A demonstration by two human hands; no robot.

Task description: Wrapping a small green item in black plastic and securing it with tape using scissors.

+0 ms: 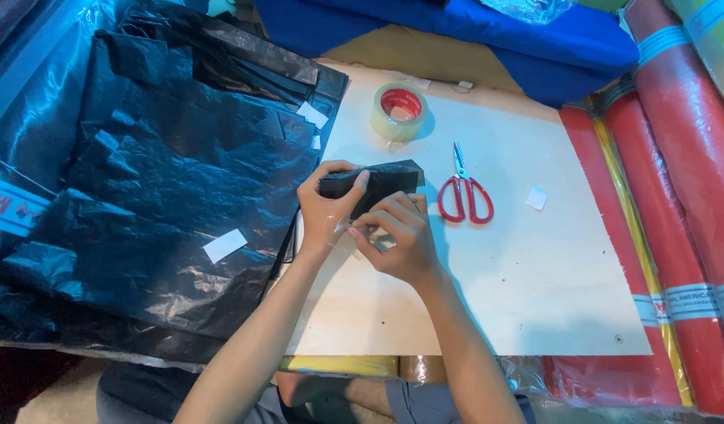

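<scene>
Lower centre of frame: both forearms rise from the bottom edge and meet just above mid-frame. Right hand (397, 235) sits slightly nearer the camera, fingers curled and pinching what looks like a strip of clear tape, hard to make out, at the near edge of the folded black plastic packet (371, 185). Left hand (328, 206) grips the packet's left end, thumb on top, fingers wrapped under and pressed together.

The packet lies directly above the right-hand fingers, touching them, its long axis running left to right across the frame with a slight rise to the right. Left hand already holds it; right hand works at its lower edge.

Surface: pale counter (534, 298), flat. Red-handled scissors (464, 196) lie just right of the packet, blades pointing to the top of frame. A small white scrap (536, 198) sits further right. Roll of clear tape (399, 111) stands above the packet, apart from it.

Left half of frame: a heap of black plastic sheets (165, 188) overlapping the counter edge. Far right: red fabric rolls (683, 157). Top: blue cloth (487, 31).
</scene>
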